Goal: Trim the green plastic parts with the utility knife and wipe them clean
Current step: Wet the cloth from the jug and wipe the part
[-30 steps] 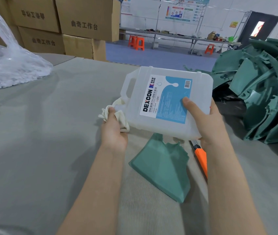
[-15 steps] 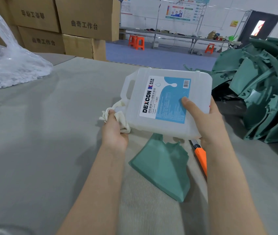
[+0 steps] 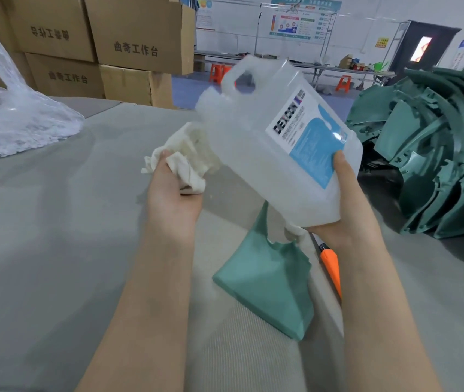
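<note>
A ragged-edged green plastic part [image 3: 267,281] lies with the orange-handled utility knife [image 3: 331,264] just beside it at 3 o'clock, more green parts [image 3: 437,154] heaped at 2 o'clock, a crumpled white cloth [image 3: 185,162] at 11 o'clock.

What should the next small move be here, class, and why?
Probably set the jug down on the table, to free a hand. The right hand grips its base with the spout end raised above the cloth held in the left hand, and the green part lies on the table below them.

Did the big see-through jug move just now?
Yes. The jug tipped up: its handle end rose higher, away from the green plastic part, which stayed put.
</note>
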{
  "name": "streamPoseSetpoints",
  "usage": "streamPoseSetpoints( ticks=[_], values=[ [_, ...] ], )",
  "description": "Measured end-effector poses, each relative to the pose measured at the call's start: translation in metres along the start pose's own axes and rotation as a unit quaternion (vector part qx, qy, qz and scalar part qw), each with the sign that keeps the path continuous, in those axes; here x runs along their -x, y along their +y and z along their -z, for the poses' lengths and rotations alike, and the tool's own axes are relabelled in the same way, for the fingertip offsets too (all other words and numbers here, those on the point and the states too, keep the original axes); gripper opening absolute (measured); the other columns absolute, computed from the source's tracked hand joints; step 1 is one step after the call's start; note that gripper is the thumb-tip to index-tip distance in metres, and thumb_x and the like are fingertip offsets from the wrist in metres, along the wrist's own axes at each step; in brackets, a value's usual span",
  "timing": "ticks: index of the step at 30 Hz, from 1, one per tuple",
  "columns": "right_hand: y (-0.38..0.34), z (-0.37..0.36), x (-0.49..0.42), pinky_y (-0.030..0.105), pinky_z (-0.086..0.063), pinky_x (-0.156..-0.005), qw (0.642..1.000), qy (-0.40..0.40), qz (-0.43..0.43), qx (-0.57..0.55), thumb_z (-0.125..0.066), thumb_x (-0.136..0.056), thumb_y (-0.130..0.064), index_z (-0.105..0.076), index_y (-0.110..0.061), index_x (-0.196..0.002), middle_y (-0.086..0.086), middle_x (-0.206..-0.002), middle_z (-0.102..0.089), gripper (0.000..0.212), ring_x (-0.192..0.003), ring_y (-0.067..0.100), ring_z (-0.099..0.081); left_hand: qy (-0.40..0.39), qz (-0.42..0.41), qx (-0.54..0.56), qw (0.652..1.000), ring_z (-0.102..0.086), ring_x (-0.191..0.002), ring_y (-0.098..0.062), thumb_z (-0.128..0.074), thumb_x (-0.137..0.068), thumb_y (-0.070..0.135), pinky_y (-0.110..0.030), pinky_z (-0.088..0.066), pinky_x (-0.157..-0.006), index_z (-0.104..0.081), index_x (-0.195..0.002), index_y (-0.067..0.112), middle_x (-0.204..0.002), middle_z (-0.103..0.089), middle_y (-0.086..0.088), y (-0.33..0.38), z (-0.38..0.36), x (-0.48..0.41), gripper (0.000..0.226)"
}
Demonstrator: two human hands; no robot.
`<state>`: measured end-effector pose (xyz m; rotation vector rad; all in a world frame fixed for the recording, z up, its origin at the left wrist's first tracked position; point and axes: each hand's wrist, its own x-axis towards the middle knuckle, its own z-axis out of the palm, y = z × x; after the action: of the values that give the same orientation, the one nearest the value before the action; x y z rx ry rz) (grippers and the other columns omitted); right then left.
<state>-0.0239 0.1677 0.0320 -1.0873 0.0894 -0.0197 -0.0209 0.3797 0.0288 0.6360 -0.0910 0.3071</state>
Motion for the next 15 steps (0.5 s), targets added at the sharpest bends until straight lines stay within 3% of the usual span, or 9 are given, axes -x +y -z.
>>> streamPoseSetpoints(
  ticks=[2, 4, 6, 7, 8, 11, 13, 15],
  values=[
    [-0.001, -0.006, -0.001, 0.044, -0.057, -0.075, 0.999, -0.015, -0.015, -0.042, -0.055, -0.091, -0.056, -0.06, -0.032, -0.122, -0.004, -0.109, -0.074, 0.039, -0.094, 0.02, -0.072, 0.009, 0.002, -0.045, 0.999, -0.018, -0.039, -0.008, -0.014, -0.09, -0.014, -0.011, -0.009, -0.048, -0.038, -0.047, 0.026, -0.043, -0.026, 0.009, -0.002, 0.002, 0.001, 0.064],
    [-0.001, -0.012, -0.002, 0.047, -0.054, -0.085, 0.997, -0.026, -0.031, -0.072, -0.053, -0.091, -0.058, -0.06, -0.032, -0.124, -0.003, -0.114, -0.072, 0.044, -0.104, 0.022, -0.069, 0.023, 0.031, -0.062, 0.997, -0.02, -0.034, -0.005, -0.014, -0.099, -0.004, -0.011, -0.007, -0.046, -0.037, -0.04, 0.025, -0.041, -0.026, 0.009, -0.006, 0.002, -0.001, 0.069],
    [0.0, -0.021, -0.001, 0.044, -0.054, -0.083, 0.994, -0.049, -0.044, -0.084, -0.05, -0.091, -0.061, -0.06, -0.033, -0.126, -0.003, -0.116, -0.072, 0.046, -0.106, 0.023, -0.068, 0.052, 0.077, -0.022, 0.995, -0.013, -0.036, -0.005, -0.021, -0.093, -0.006, -0.016, -0.003, -0.048, -0.034, -0.028, 0.022, -0.036, -0.025, 0.014, -0.009, 0.001, -0.006, 0.072],
    [0.001, -0.027, -0.001, 0.042, -0.055, -0.079, 0.994, -0.06, -0.05, -0.082, -0.048, -0.091, -0.062, -0.061, -0.033, -0.126, -0.003, -0.114, -0.072, 0.047, -0.102, 0.022, -0.07, 0.064, 0.087, -0.017, 0.994, -0.016, -0.039, -0.003, -0.029, -0.086, -0.009, -0.018, -0.003, -0.048, -0.034, -0.033, 0.026, -0.041, -0.025, 0.014, -0.01, 0.002, -0.008, 0.063],
    [0.003, -0.033, 0.0, 0.041, -0.056, -0.073, 0.993, -0.066, -0.055, -0.077, -0.047, -0.091, -0.063, -0.062, -0.034, -0.125, -0.003, -0.111, -0.073, 0.047, -0.097, 0.022, -0.071, 0.081, 0.093, -0.012, 0.992, -0.02, -0.044, -0.003, -0.033, -0.081, -0.01, -0.018, -0.005, -0.047, -0.036, -0.045, 0.029, -0.049, -0.026, 0.011, -0.012, 0.003, -0.009, 0.053],
    [0.011, -0.054, -0.001, 0.039, -0.056, -0.062, 0.993, -0.071, -0.064, -0.063, -0.05, -0.09, -0.062, -0.063, -0.032, -0.123, -0.001, -0.107, -0.074, 0.046, -0.087, 0.022, -0.072, 0.145, 0.081, 0.021, 0.986, -0.038, -0.056, -0.005, -0.028, -0.098, 0.008, -0.017, -0.03, -0.056, -0.034, -0.067, 0.027, -0.062, -0.037, 0.009, -0.015, 0.01, -0.009, 0.036],
    [0.018, -0.07, -0.003, 0.042, -0.057, -0.062, 0.993, -0.082, -0.071, -0.054, -0.051, -0.09, -0.061, -0.063, -0.031, -0.121, 0.0, -0.106, -0.074, 0.045, -0.084, 0.022, -0.072, 0.143, 0.076, 0.049, 0.986, -0.048, -0.061, -0.004, -0.025, -0.101, 0.016, -0.017, -0.039, -0.063, -0.038, -0.078, 0.031, -0.065, -0.046, 0.01, -0.014, 0.013, -0.01, 0.031],
    [0.027, -0.085, -0.007, 0.042, -0.058, -0.066, 0.991, -0.098, -0.086, -0.042, -0.051, -0.09, -0.062, -0.065, -0.03, -0.114, 0.0, -0.098, -0.076, 0.042, -0.081, 0.021, -0.072, 0.138, 0.071, 0.055, 0.986, -0.053, -0.079, -0.008, -0.027, -0.101, 0.02, -0.022, -0.041, -0.076, -0.046, -0.091, 0.029, -0.081, -0.051, 0.008, -0.008, 0.014, -0.015, 0.023]
  ],
)
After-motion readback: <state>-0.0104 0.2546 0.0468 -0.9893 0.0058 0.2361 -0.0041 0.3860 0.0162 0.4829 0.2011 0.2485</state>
